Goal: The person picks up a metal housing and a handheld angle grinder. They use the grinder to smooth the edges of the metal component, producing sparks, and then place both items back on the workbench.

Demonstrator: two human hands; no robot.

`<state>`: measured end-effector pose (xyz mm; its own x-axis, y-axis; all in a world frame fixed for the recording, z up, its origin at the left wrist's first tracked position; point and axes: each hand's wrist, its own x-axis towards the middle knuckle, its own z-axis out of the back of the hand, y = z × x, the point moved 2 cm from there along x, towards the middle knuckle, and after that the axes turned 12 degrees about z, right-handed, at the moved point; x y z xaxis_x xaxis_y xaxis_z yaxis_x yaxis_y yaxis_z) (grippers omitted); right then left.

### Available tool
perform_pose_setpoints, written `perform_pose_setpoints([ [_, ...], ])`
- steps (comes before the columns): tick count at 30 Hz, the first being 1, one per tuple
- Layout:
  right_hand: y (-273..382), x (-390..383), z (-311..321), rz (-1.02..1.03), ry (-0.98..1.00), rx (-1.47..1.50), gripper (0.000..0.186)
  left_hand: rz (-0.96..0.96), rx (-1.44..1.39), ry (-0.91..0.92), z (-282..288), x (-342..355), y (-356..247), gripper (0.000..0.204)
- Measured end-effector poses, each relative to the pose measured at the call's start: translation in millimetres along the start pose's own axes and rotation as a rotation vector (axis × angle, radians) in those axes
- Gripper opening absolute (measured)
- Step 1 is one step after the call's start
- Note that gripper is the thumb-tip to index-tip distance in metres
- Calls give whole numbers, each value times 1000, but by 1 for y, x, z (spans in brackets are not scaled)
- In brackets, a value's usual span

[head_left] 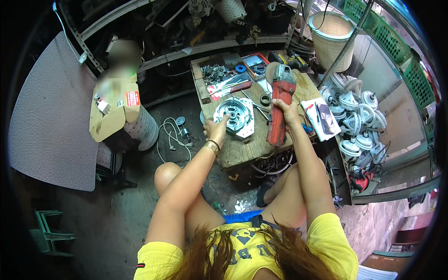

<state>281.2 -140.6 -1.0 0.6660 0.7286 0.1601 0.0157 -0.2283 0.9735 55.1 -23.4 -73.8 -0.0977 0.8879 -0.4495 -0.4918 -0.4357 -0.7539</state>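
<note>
While right hand (283,111) is wrapped shut around the red angle grinder (279,105), left hand (215,129), fingers loosely curled, steadies the metal housing plate (234,115) just ahead of it: stiff, heavy-looking, grip by rim.

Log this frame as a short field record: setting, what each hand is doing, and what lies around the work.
setting: low wooden workbench in a cluttered workshop
left hand: fingertips on the rim of a round metal motor housing lying on the bench
right hand: gripping a red angle grinder, held above the bench
bench clutter: small metal parts, red-handled tool
right of bench: pile of white motor assemblies
</note>
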Motion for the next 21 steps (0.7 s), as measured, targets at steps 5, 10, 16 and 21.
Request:
perform_pose_setpoints([
  [5,7,-5,-8,54,20,-14,32,-353,232,-156,-7,3,-26,57],
  [10,17,-8,8,45,10,-21,32,-883,9,81,-31,-38,-51,42],
  [16,28,-11,30,47,-58,52,31,-1132,54,351,-55,-55,-46,67],
  [21,37,-10,35,58,-66,58,32,-972,473,299,-80,-23,-16,89],
])
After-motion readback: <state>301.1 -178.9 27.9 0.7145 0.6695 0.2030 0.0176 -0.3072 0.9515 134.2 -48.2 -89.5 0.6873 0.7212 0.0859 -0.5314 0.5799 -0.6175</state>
